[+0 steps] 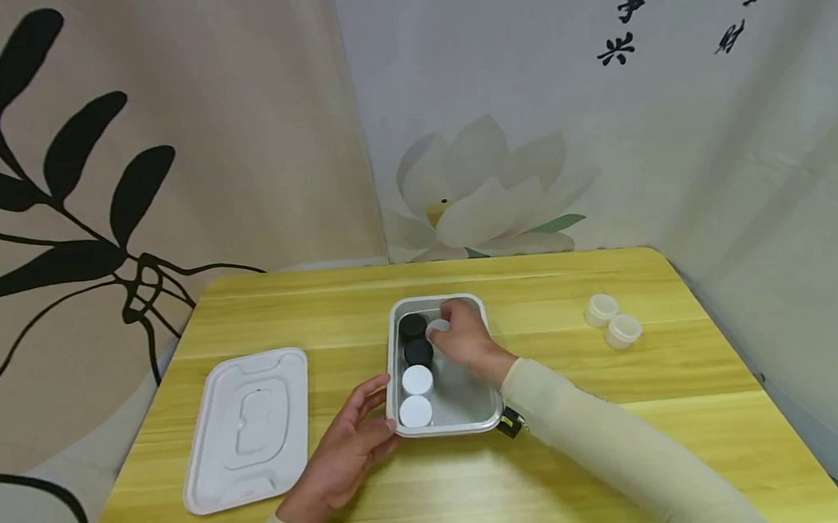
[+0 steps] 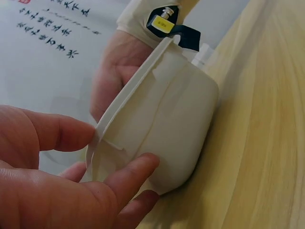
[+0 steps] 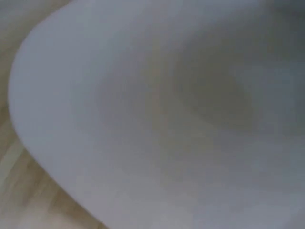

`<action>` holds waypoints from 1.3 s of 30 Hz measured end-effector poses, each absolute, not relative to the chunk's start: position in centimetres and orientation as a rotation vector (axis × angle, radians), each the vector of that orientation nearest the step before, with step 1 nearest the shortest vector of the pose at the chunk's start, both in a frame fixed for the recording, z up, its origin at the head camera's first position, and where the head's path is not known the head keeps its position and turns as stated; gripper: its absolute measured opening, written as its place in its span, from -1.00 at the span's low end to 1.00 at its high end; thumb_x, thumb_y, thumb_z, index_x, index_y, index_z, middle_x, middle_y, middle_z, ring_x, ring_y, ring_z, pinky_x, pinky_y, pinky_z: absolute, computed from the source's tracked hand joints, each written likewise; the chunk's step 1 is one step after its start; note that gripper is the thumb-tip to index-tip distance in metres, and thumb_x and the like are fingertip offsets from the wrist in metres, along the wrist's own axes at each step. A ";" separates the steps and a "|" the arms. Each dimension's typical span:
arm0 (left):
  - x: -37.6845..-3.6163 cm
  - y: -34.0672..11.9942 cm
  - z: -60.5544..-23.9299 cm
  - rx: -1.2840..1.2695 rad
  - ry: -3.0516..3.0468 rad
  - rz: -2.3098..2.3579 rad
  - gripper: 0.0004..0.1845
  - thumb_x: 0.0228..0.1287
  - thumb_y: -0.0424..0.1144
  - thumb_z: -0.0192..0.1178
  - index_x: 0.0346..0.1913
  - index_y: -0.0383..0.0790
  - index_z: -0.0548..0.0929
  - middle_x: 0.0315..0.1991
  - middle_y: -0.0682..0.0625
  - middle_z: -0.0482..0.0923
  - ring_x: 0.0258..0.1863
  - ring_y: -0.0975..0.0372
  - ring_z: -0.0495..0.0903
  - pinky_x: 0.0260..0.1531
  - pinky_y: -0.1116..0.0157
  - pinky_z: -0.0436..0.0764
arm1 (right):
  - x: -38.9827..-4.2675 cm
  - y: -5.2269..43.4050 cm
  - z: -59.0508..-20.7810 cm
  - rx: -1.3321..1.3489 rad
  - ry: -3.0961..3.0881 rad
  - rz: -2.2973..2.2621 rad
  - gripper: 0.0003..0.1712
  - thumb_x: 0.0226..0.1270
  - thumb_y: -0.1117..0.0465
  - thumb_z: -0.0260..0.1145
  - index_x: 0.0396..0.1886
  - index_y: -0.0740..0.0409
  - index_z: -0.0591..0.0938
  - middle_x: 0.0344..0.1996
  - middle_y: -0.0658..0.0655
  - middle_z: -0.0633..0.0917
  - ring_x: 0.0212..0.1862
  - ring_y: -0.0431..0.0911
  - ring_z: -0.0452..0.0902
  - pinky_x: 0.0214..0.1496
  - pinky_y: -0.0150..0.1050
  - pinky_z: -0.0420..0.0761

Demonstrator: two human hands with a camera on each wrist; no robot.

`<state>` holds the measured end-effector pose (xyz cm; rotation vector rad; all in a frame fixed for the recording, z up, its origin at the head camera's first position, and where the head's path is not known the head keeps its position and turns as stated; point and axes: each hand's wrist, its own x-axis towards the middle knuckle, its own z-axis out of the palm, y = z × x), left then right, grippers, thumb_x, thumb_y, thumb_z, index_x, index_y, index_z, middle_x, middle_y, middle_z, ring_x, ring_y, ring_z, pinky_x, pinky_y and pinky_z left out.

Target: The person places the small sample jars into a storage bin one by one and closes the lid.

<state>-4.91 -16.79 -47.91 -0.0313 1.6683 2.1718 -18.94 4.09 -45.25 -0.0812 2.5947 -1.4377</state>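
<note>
While reaching into the shallow rectangular white plastic tray (image 1: 486, 417) near the middle of the yellow wooden table (image 1: 546, 462), right hand (image 1: 465, 340) sits over the tray's far end, fingers curled round a small round white-lidded jar (image 1: 438, 326) at the fingertips; grip partly hidden, looks pinched. Jar lies just left of and beyond the right knuckles, touching or just beside the far black-lidded jar (image 1: 413, 325). Along the tray's left wall, one row running far to near: that black lid, second black-lidded jar (image 1: 419, 351), then two white-lidded jars (image 1: 417, 380) and (image 1: 415, 410). Tray's long axis runs far-to-near, same as the row. Right half of tray bare under the right wrist. Left hand (image 1: 350, 450) at the tray's near-left corner, fingers fairly straight, thumb on the rim, fingertips against the outer wall, bracing not gripping; left wrist view shows same, tray wall (image 2: 176, 124) against the fingers (image 2: 128, 176). Right hand clearly nearer the held jar. Right wrist view blurred, only pale tray surface. Flat white tray lid (image 1: 245, 428) lies toward the table's left edge, well apart. Two small translucent white open jars (image 1: 612, 321) stand together near the right edge, unlidded, far from both hands.
</note>
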 end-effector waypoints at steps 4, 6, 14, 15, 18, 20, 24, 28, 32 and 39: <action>-5.0 -16.7 -47.8 -0.017 1.673 2.171 -0.22 0.49 -0.46 0.15 0.66 -0.13 0.10 0.63 -0.31 0.03 0.30 0.05 0.53 0.25 0.11 0.63 | -19.0 4.3 -45.5 -0.087 2.594 -1.411 -0.30 0.41 0.28 0.34 0.49 0.41 0.42 0.41 0.39 0.56 0.48 0.20 0.44 0.53 0.08 0.45; -5.0 -16.6 -47.7 -0.018 1.675 2.169 -0.22 0.48 -0.47 0.14 0.66 -0.14 0.10 0.63 -0.31 0.04 0.31 0.04 0.52 0.24 0.13 0.63 | -18.9 4.5 -45.5 -0.089 2.600 -1.402 -0.29 0.42 0.27 0.34 0.50 0.40 0.41 0.42 0.38 0.55 0.49 0.20 0.43 0.53 0.08 0.45; -4.9 -16.4 -47.5 -0.034 1.680 2.174 -0.23 0.48 -0.48 0.12 0.65 -0.14 0.11 0.63 -0.29 0.04 0.33 0.02 0.50 0.24 0.13 0.63 | -18.6 5.9 -44.0 -0.102 2.552 -1.485 -0.32 0.49 0.25 0.32 0.51 0.39 0.41 0.45 0.35 0.52 0.52 0.21 0.40 0.55 0.10 0.43; -4.9 -16.4 -47.6 -0.034 1.680 2.174 -0.23 0.48 -0.49 0.12 0.65 -0.14 0.11 0.63 -0.29 0.04 0.34 0.01 0.49 0.24 0.13 0.62 | -18.5 6.1 -43.8 -0.094 2.528 -1.518 -0.33 0.49 0.25 0.31 0.51 0.37 0.42 0.46 0.34 0.52 0.52 0.20 0.40 0.55 0.09 0.44; -4.9 -16.3 -47.6 -0.040 1.683 2.172 -0.23 0.47 -0.49 0.12 0.65 -0.14 0.11 0.64 -0.28 0.05 0.38 0.01 0.45 0.25 0.12 0.61 | -18.5 6.9 -43.3 -0.080 2.462 -1.625 -0.36 0.49 0.27 0.32 0.49 0.35 0.45 0.44 0.33 0.53 0.49 0.20 0.44 0.51 0.08 0.49; -4.9 -16.3 -47.7 -0.047 1.685 2.170 -0.23 0.48 -0.49 0.12 0.65 -0.13 0.12 0.64 -0.28 0.06 0.40 0.00 0.43 0.25 0.11 0.60 | -18.5 7.5 -43.0 -0.068 2.423 -1.701 -0.38 0.48 0.27 0.34 0.47 0.33 0.47 0.41 0.33 0.55 0.44 0.19 0.49 0.46 0.07 0.55; -4.8 -16.3 -47.7 -0.062 1.694 2.170 -0.23 0.48 -0.48 0.13 0.65 -0.12 0.13 0.62 -0.31 0.08 0.33 0.02 0.50 0.24 0.10 0.61 | -18.8 9.1 -42.6 -0.042 2.350 -1.831 -0.40 0.49 0.26 0.35 0.46 0.28 0.49 0.38 0.33 0.57 0.37 0.16 0.54 0.41 0.01 0.60; -4.9 -16.2 -47.6 -0.083 1.700 2.171 -0.23 0.47 -0.47 0.14 0.65 -0.11 0.14 0.60 -0.33 0.11 0.24 0.06 0.56 0.20 0.13 0.63 | -19.2 11.3 -42.5 -0.001 2.261 -1.967 -0.38 0.51 0.27 0.32 0.50 0.30 0.44 0.39 0.33 0.54 0.41 0.15 0.49 0.48 -0.03 0.53; -4.8 -16.2 -47.4 -0.095 1.695 2.161 -0.23 0.49 -0.46 0.14 0.65 -0.08 0.13 0.59 -0.32 0.11 0.24 0.06 0.56 0.18 0.15 0.63 | -19.4 14.0 -42.7 0.080 2.216 -2.041 -0.37 0.55 0.27 0.28 0.53 0.29 0.39 0.41 0.31 0.51 0.39 0.08 0.49 0.42 -0.23 0.56; -4.8 -16.2 -47.2 -0.097 1.697 2.147 -0.23 0.50 -0.44 0.14 0.66 -0.07 0.13 0.60 -0.32 0.10 0.23 0.06 0.56 0.19 0.15 0.62 | -19.1 19.0 -42.8 0.219 2.121 -2.141 -0.28 0.60 0.21 0.26 0.62 0.28 0.26 0.49 0.29 0.39 0.18 -0.26 0.54 0.27 -0.48 0.57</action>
